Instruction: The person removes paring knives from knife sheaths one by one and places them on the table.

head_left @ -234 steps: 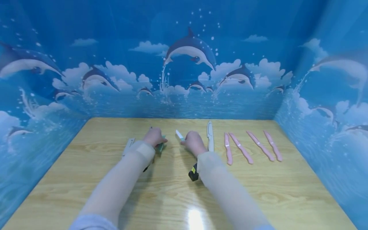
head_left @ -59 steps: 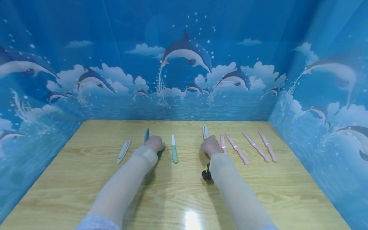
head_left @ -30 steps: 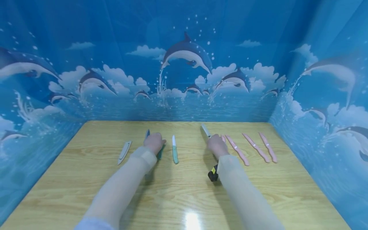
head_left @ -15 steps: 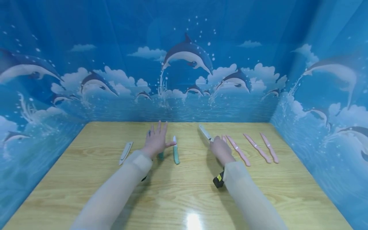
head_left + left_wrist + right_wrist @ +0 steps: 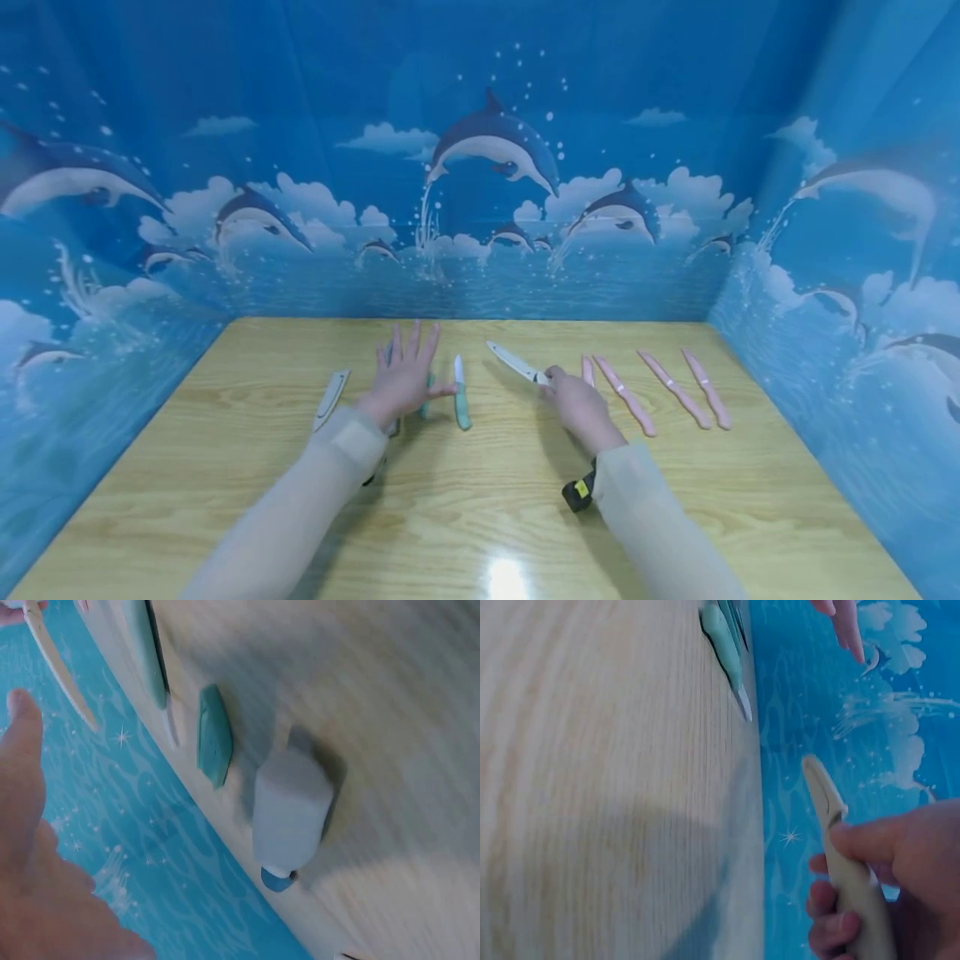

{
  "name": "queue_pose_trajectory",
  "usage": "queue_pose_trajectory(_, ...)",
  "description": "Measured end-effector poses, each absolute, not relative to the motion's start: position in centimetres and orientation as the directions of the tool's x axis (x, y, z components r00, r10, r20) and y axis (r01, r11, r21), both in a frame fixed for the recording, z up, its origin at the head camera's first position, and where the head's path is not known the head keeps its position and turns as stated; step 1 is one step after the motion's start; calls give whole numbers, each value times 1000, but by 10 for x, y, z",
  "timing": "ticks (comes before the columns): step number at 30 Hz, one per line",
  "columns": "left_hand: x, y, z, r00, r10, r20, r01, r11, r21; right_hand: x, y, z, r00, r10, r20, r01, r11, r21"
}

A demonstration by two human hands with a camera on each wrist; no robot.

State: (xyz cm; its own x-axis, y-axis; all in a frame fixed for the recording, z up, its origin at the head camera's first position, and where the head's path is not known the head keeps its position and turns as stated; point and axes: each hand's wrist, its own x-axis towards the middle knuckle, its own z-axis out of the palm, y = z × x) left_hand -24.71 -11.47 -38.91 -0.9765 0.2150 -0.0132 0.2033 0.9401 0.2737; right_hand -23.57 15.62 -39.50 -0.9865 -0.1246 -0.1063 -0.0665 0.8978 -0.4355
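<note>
My right hand (image 5: 581, 408) grips the pale handle of a knife (image 5: 513, 360), fingers curled round it and thumb along the side. Its blade seems covered by a whitish sheath (image 5: 823, 787); the tip points up and left. My left hand (image 5: 405, 382) hovers over the table with fingers spread, holding nothing. Below it, partly hidden in the head view, lies a knife with a grey handle (image 5: 291, 814) and blue blade (image 5: 276, 880). Beside that are a green sheath (image 5: 215, 739) and a green-handled knife (image 5: 461, 404) with a bare blade.
A white sheath (image 5: 331, 400) lies left of my left hand. Several pink knives (image 5: 626, 395) lie in a row to the right. The wooden table (image 5: 465, 517) ends at a blue dolphin-print curtain (image 5: 337, 283) at the back and sides.
My left hand has let go of the blue-bladed knife and spread its fingers. My right hand has taken hold of the pale knife, lifted it and tilted its tip to the left.
</note>
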Motion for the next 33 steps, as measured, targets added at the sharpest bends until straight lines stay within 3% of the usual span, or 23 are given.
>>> queue_pose_trajectory(9, -235, -108, -397, -960, 268, 85, 280, 940, 196, -217, 144, -397, -977, -211, 14, -199, 893, -405)
queue_pose_trajectory(33, -187, -97, -399, -884, 420, 203, 457, 868, 195, -190, 136, -396, -932, -359, -45, -297, 829, -475)
